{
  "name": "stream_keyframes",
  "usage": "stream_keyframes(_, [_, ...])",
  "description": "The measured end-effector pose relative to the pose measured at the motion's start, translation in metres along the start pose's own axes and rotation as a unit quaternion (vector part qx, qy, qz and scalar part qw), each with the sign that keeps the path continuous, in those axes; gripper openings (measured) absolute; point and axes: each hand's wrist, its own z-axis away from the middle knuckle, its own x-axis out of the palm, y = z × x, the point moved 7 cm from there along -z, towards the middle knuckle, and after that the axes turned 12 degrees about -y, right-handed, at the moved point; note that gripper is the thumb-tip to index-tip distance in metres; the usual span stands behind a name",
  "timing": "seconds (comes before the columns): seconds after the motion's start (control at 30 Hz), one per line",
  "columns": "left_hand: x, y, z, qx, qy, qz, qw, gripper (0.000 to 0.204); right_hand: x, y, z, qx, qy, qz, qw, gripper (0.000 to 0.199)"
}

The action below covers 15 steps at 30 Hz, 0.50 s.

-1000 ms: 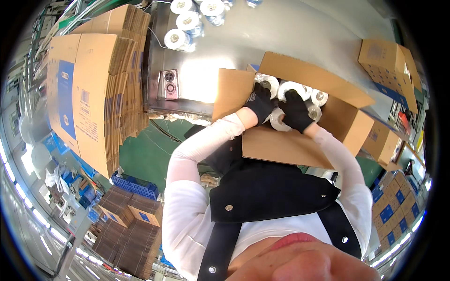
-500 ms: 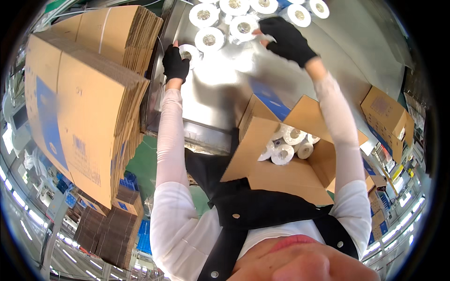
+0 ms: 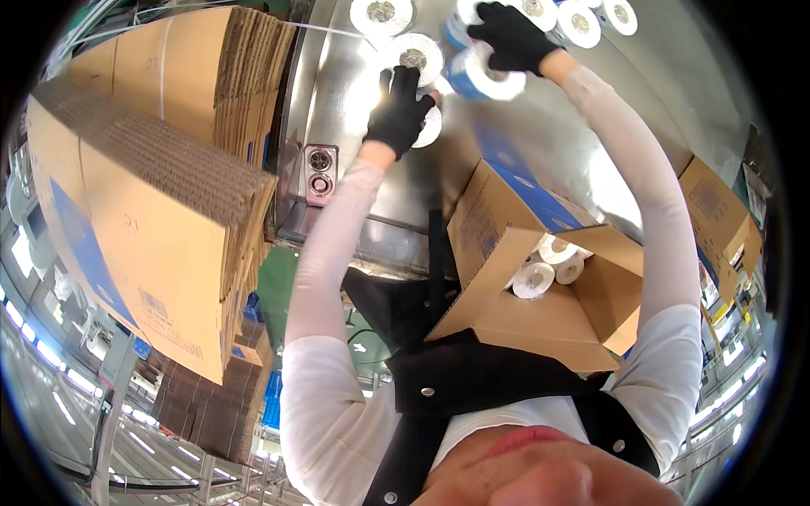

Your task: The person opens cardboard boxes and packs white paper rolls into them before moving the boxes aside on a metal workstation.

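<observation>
My left hand [image 3: 398, 118], in a black fingerless glove, closes over a white roll [image 3: 430, 128] on the metal table. Its fingers reach up against another white roll [image 3: 417, 56]. At the far side my right hand [image 3: 513, 40], gloved alike, bends its fingers around a tilted, blurred white roll [image 3: 501, 84] with a blue side. One more roll [image 3: 466, 24] touches its fingertips; the exact grip is partly hidden. Several white rolls [image 3: 533, 281] lie inside the open cardboard box [image 3: 474, 228] between my arms.
Flat cardboard cartons [image 3: 126, 219] stand stacked at the left. A pink smartphone [image 3: 321, 175] lies on the metal table [image 3: 388, 202] near its left edge. More white rolls [image 3: 579, 24] stand at the far side. Another cardboard box [image 3: 717, 207] is at the right.
My left hand has moved right, and the phone has come into sight. My right hand has shifted slightly right and farther away. Rolls near it have tilted, showing blue sides.
</observation>
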Motion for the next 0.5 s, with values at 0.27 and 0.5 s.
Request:
stream_keyframes(0.27, [0.000, 0.000, -0.025, -0.031, -0.193, -0.055, 0.979, 0.048, 0.010, 0.061, 0.277, -0.085, 0.309, -0.304, 0.897, 0.031])
stream_keyframes(0.5, [-0.075, -0.024, 0.056, -0.105, 0.144, 0.348, 0.921, 0.045, 0.180, 0.051, 0.590, 0.008, 0.669, -0.612, 0.421, 0.057])
